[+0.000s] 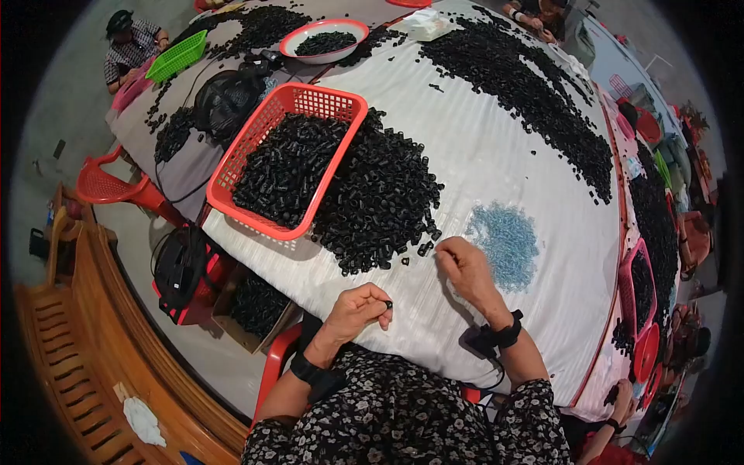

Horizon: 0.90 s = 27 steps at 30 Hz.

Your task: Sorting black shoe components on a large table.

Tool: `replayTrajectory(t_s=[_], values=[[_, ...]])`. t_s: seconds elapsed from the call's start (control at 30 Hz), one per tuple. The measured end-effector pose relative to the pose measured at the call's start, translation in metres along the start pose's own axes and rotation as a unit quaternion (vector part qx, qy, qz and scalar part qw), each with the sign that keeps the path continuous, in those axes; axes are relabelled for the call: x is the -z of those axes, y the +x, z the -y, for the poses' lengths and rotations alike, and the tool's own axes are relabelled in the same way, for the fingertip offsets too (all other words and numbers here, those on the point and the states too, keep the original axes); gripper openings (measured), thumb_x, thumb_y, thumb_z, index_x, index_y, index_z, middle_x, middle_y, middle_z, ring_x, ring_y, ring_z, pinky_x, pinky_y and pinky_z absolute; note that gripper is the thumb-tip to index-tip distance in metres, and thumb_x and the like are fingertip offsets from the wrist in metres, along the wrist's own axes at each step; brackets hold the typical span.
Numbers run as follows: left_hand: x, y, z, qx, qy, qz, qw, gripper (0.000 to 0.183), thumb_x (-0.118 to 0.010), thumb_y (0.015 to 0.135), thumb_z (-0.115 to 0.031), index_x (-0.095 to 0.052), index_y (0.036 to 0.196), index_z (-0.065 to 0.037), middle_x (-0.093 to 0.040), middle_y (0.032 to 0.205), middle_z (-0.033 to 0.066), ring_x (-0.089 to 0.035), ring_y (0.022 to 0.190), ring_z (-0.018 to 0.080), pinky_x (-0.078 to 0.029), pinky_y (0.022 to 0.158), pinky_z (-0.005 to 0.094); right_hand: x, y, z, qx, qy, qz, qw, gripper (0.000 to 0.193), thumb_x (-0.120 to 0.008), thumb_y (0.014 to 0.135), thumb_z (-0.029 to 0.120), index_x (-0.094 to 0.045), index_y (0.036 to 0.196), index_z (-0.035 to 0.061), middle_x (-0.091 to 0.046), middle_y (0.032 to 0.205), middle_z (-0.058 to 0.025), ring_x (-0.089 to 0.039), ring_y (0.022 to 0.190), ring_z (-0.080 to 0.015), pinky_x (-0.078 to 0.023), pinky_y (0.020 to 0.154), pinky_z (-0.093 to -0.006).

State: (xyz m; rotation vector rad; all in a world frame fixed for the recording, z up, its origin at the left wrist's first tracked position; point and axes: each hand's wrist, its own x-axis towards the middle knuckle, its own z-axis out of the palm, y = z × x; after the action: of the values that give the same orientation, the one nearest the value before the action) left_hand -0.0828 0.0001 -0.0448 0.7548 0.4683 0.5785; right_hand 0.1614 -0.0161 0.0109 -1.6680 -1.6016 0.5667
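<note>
My left hand (356,311) is closed in a pinch on a small black plastic piece (388,304) just above the white-covered table, close to my body. My right hand (463,271) has its fingers curled together beside the near right edge of the pile of black pieces (380,194). Whatever sits between those fingertips, if anything, is hidden. One loose black piece (425,249) lies by the right fingertips. To the right of that hand spreads a patch of small clear bluish pieces (504,242).
A red-orange basket (219,182) full of black pieces stands left of the pile. Behind are a white basin with a red rim (288,44), a green basket (186,60) and a long band of black pieces (527,93). Other people work around the table; a wooden bench (101,341) is at left.
</note>
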Motion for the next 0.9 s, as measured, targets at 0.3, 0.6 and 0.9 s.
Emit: replayTrajectory(t_s=[0.3,0.6,0.9], values=[[-0.004,-0.001,0.0,-0.018,-0.012,-0.011,1.0,0.01,-0.05,0.089,-0.001,-0.054,0.095,0.006,-0.061,0.081,0.0133,-0.061,0.066,0.0167,-0.053,0.063,0.0318,-0.046,0.003,0.018,0.113,-0.133,0.072,0.982,0.006,-0.052,0.083,0.004,-0.046,0.083,0.0007,-0.044,0.078,-0.015,-0.051,0.071,-0.033,-0.044,0.062,-0.0403],[-0.01,-0.003,-0.002,-0.036,-0.032,-0.036,0.998,0.009,-0.05,0.09,-0.001,-0.055,0.095,0.005,-0.06,0.079,0.0124,-0.06,0.065,0.0164,-0.053,0.062,0.0327,-0.014,-0.009,0.043,0.003,0.121,0.143,0.982,0.012,-0.051,0.087,0.007,-0.056,0.094,-0.0001,-0.05,0.08,-0.0126,-0.053,0.071,-0.0235,-0.044,0.063,-0.0319],[-0.029,0.0,-0.015,-0.041,-0.025,-0.047,0.998,0.012,-0.053,0.09,-0.005,-0.054,0.099,0.004,-0.062,0.08,0.0106,-0.06,0.066,0.0141,-0.053,0.06,0.0294,-0.015,-0.03,0.051,-0.037,0.232,0.16,0.959,0.015,-0.053,0.087,0.007,-0.057,0.1,0.0007,-0.055,0.084,-0.0058,-0.052,0.07,-0.0113,-0.042,0.062,-0.0249]])
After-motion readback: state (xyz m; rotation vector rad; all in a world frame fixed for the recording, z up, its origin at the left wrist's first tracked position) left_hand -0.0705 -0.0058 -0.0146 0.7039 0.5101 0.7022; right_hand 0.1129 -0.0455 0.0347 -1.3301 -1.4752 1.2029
